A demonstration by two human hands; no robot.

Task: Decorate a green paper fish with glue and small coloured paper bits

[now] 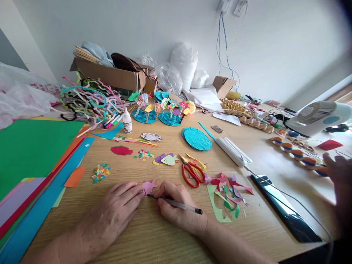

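Observation:
My left hand (pixel 121 203) lies flat on the table, its fingertips resting on the left end of a pink paper fish (pixel 149 187). A pen (pixel 181 205) with a black end cap is gripped in my right hand (pixel 178 209), its tip by the fish's lower edge. Beyond the fish lie overlapped purple and pale green paper fish (pixel 169 159), a red paper fish (pixel 121 150) and a heap of coloured paper dots (pixel 144 154). Red-handled scissors (pixel 192 174) rest to the right, near paper offcuts (pixel 228 194). Small paper snippets (pixel 101 173) are piled left.
Coloured paper sheets (pixel 30 154) cover the left side. A glue bottle (pixel 127 121), blue textured ovals (pixel 197 138) and finished fish models (pixel 170 117) stand farther back. Right are a power strip (pixel 233 151), a phone (pixel 286 209), a fan (pixel 321 115) and another person's hand (pixel 339 172).

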